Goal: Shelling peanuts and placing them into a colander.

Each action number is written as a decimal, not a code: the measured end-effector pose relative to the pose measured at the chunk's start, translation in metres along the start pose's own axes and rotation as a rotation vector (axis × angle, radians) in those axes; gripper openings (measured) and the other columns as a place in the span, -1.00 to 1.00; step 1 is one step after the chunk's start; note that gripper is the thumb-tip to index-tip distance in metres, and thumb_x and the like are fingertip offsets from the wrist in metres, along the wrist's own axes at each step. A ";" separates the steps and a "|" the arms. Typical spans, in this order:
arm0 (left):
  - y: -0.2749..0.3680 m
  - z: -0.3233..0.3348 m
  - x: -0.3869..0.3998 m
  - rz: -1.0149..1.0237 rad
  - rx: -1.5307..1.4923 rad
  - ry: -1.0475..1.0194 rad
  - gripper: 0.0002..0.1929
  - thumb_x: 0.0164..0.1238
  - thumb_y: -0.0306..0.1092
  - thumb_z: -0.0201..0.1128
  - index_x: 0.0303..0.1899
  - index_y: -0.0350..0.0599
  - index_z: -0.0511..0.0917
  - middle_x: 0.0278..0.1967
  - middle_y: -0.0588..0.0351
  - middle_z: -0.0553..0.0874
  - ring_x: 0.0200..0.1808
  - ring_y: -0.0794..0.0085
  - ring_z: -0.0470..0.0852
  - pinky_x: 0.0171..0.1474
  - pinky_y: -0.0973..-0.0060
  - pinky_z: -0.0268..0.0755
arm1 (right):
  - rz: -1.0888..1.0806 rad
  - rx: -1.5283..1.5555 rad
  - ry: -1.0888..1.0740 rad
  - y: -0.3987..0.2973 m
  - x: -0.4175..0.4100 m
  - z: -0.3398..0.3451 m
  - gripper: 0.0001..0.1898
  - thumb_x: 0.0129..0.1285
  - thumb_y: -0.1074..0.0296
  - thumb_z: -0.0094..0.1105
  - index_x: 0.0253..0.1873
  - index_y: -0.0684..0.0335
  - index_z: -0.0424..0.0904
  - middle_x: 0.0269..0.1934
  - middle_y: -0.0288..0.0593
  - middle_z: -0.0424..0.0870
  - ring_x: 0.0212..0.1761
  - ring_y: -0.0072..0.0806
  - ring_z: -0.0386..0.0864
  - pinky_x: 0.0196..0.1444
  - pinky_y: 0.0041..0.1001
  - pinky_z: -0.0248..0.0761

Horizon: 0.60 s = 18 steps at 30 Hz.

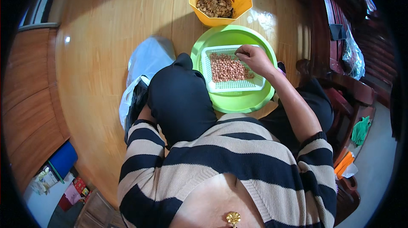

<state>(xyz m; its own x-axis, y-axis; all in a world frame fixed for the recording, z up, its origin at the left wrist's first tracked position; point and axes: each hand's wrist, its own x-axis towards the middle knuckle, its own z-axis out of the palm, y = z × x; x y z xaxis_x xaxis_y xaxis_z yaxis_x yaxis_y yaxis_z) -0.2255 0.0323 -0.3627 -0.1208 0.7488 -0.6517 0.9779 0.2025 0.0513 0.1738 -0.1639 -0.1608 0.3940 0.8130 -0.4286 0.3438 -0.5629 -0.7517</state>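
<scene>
My right hand [251, 57], its fingers curled together, is over the upper right part of a white plastic basket [234, 86]. A small dark bit shows at its fingertips; whether it is held I cannot tell. Shelled reddish peanuts [228, 68] cover much of the basket's mesh bottom. The basket rests in a round green plastic basin [242, 102]. My left hand is out of view, hidden beside my knee, where the forearm reaches down into a white plastic bag [125, 108] with a black bag [138, 97] inside.
Beyond the basin stands a yellow plastic bin [220, 21] with brown peanut shells [216, 5] in it. A pale plastic bag [151, 57] bulges on the wooden floor [95, 78] at my left. Dark red wooden furniture [318, 36] lines the right side, with a green cloth [360, 130] nearby.
</scene>
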 end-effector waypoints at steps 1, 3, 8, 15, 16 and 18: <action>0.000 -0.002 -0.001 -0.003 -0.033 0.005 -0.73 0.35 -0.24 0.05 -0.04 -0.17 0.53 -0.16 -0.09 0.63 -0.18 0.19 0.61 -0.15 0.32 0.45 | -0.019 -0.017 -0.001 -0.002 -0.001 0.000 -0.78 0.21 0.30 0.18 -0.14 0.32 0.61 -0.30 -0.03 0.68 -0.27 -0.30 0.62 -0.14 -0.39 0.45; -0.002 -0.006 -0.005 -0.005 -0.113 0.007 -0.73 0.35 -0.24 0.06 -0.04 -0.16 0.52 -0.18 -0.07 0.63 -0.20 0.20 0.61 -0.17 0.33 0.46 | -0.046 -0.029 0.009 -0.006 -0.003 -0.002 -0.77 0.21 0.30 0.17 -0.14 0.32 0.61 -0.30 -0.02 0.67 -0.27 -0.28 0.62 -0.14 -0.38 0.44; 0.002 -0.017 -0.014 -0.032 -0.422 -0.013 -0.73 0.35 -0.22 0.09 -0.05 -0.15 0.52 -0.21 -0.04 0.65 -0.24 0.23 0.62 -0.22 0.36 0.47 | -0.043 -0.019 0.028 -0.018 -0.008 -0.006 -0.77 0.21 0.30 0.15 -0.15 0.33 0.62 -0.28 0.02 0.68 -0.23 -0.23 0.63 -0.11 -0.36 0.44; 0.004 -0.035 -0.047 -0.107 -1.166 -0.208 -0.74 0.35 -0.20 0.12 -0.06 -0.13 0.52 -0.26 0.01 0.66 -0.30 0.27 0.63 -0.29 0.40 0.48 | -0.148 -0.055 -0.013 -0.034 -0.011 -0.001 -0.77 0.17 0.28 0.18 -0.15 0.28 0.64 -0.25 0.05 0.68 -0.20 -0.11 0.63 -0.08 -0.31 0.45; 0.004 -0.039 -0.052 -0.110 -1.235 -0.225 -0.74 0.34 -0.20 0.13 -0.06 -0.12 0.52 -0.26 0.01 0.66 -0.31 0.28 0.63 -0.30 0.40 0.49 | -0.178 -0.100 -0.021 -0.037 -0.011 0.000 -0.79 0.23 0.32 0.16 -0.14 0.33 0.61 -0.27 -0.02 0.68 -0.24 -0.29 0.63 -0.13 -0.40 0.45; 0.001 -0.043 -0.062 -0.125 -1.384 -0.291 -0.74 0.34 -0.19 0.14 -0.06 -0.12 0.52 -0.28 0.03 0.67 -0.33 0.29 0.64 -0.32 0.42 0.49 | -0.206 -0.098 -0.013 -0.042 -0.012 0.001 -0.78 0.22 0.31 0.16 -0.14 0.33 0.61 -0.27 -0.02 0.68 -0.25 -0.27 0.63 -0.14 -0.40 0.46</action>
<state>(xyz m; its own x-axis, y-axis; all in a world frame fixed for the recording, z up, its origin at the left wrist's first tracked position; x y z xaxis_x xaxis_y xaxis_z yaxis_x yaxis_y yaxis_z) -0.2242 0.0131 -0.2892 0.0116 0.5599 -0.8285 -0.0105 0.8285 0.5598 0.1539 -0.1501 -0.1243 0.2957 0.9139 -0.2780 0.4971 -0.3957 -0.7722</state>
